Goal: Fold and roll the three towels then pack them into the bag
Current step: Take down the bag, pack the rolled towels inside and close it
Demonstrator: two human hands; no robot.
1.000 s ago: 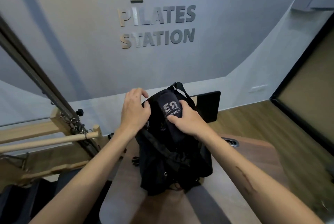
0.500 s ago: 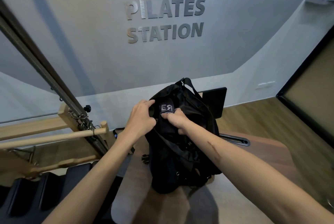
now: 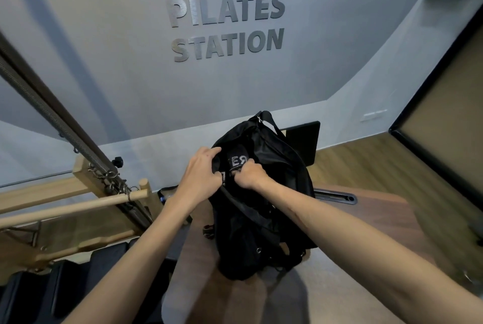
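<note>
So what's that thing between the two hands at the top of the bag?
In the head view, a rolled dark towel with pale letters pokes out of the black bag, between the left hand and the right hand.

A second ago my right hand held the dark rolled towel high above the mouth of the black bag, with most of the roll showing. Now the towel sits lower in the opening, only its printed top visible, and my right grip has sunk with it, knuckles curled at the rim. My left hand has dropped from the bag's top edge to clutch the near lip beside the towel.
</note>
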